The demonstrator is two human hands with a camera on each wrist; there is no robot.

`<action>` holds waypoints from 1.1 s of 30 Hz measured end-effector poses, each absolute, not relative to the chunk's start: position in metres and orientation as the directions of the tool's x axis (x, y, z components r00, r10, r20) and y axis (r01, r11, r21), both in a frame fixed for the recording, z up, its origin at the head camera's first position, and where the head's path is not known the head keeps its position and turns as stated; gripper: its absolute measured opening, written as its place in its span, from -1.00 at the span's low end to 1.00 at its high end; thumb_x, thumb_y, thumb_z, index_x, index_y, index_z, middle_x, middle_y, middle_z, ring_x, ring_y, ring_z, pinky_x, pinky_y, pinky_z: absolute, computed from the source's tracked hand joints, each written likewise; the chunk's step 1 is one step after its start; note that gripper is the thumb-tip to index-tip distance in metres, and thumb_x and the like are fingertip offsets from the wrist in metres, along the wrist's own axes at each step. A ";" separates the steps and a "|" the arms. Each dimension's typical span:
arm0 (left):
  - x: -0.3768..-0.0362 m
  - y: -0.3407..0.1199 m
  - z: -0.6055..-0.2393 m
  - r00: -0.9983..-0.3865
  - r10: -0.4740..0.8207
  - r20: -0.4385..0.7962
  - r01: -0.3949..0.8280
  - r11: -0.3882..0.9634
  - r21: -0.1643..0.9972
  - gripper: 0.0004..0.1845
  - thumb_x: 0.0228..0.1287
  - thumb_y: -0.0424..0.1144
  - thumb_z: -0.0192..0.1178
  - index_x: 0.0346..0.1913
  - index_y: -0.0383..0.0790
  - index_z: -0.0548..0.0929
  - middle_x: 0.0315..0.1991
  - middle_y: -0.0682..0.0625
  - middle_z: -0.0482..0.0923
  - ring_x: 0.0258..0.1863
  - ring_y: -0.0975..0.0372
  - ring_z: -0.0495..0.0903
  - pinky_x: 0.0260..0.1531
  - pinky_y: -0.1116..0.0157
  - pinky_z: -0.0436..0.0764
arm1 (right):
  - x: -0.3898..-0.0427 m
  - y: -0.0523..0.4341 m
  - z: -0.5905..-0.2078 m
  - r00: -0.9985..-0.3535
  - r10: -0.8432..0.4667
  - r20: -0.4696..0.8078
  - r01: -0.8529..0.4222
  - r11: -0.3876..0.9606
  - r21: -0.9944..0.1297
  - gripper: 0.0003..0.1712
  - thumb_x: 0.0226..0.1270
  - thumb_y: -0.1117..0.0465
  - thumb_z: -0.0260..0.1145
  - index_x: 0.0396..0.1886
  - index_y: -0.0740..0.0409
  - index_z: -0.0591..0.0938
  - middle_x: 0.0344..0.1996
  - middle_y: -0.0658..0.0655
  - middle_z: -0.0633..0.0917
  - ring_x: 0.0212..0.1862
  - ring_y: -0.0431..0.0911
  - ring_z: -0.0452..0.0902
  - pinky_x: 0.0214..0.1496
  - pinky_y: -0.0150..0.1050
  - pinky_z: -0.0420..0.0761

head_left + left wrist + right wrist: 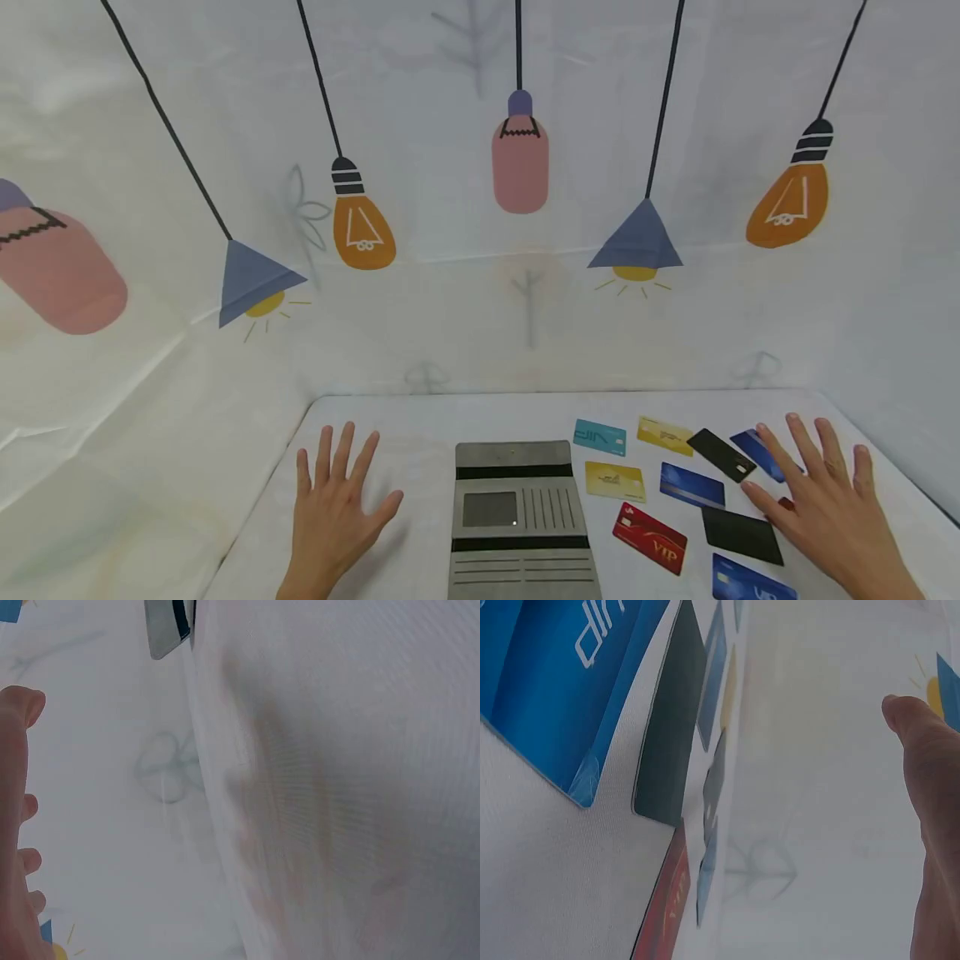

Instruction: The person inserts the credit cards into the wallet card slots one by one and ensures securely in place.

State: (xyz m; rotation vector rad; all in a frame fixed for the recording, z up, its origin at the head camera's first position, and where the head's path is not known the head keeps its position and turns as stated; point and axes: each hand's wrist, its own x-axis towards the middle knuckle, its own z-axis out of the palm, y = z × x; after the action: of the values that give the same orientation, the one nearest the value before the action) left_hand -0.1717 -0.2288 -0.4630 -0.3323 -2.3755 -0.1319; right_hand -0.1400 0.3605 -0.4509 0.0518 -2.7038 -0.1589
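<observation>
My left hand [333,512] hovers above the left part of the white table, fingers spread, holding nothing. Its thumb points toward a grey card holder [491,460] with black bands, slots and a clear window. Over the right side, my right hand [840,508] is also spread and holds nothing. Beneath it a red card [671,900] is mostly hidden in the head view. Around that hand lie a plain black card [742,536], a blue card [692,485], a dark card with a chip [722,455] and another blue card [753,450].
Left of these cards lie a red VIP card [649,537], a yellow card [615,481], a teal card [599,437] and another yellow card [665,435]. A blue VIP card [752,579] is at the front. White cloth printed with lamps [450,325] surrounds the table [420,417].
</observation>
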 end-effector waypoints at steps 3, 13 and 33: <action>-0.171 -0.228 -0.463 -0.707 0.205 0.677 0.284 0.959 0.006 -0.09 0.28 0.52 -0.30 0.41 -0.07 0.43 0.48 -0.23 0.21 0.52 -0.16 0.01 0.38 -0.29 -0.09 | -0.141 0.359 -0.452 -0.903 -0.072 0.423 -0.027 0.993 0.112 0.32 0.09 -0.34 0.31 0.61 -0.16 -0.31 0.57 0.22 -0.38 0.54 0.17 -0.68 0.43 0.29 -0.57; -0.172 -0.226 -0.463 -0.752 0.215 0.623 0.336 0.939 0.080 -0.05 0.04 0.41 0.20 0.45 -0.03 0.37 0.46 -0.21 0.24 0.47 -0.20 0.08 0.39 -0.29 -0.10 | -0.141 0.358 -0.455 -0.897 -0.079 0.436 -0.051 0.996 0.075 0.33 0.06 -0.30 0.35 0.61 -0.12 -0.26 0.58 0.28 -0.30 0.55 0.18 -0.64 0.44 0.29 -0.55; -0.163 -0.213 -0.471 -0.902 0.209 0.378 0.337 0.888 0.314 -0.06 0.00 0.29 0.39 0.45 0.04 0.36 0.35 -0.04 0.44 0.35 0.00 0.40 0.34 -0.21 0.19 | -0.146 0.343 -0.465 -0.904 -0.126 0.408 -0.176 0.980 -0.089 0.12 0.05 0.02 0.52 0.53 0.11 0.12 0.32 0.50 0.21 0.34 0.39 0.03 0.43 0.26 -0.55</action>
State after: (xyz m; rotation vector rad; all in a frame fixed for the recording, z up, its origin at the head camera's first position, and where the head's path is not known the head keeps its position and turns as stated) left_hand -0.1634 -0.2128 -0.4713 -0.4057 -2.7195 -0.5383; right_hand -0.1460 0.3428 -0.4655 0.2164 -2.7151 0.1724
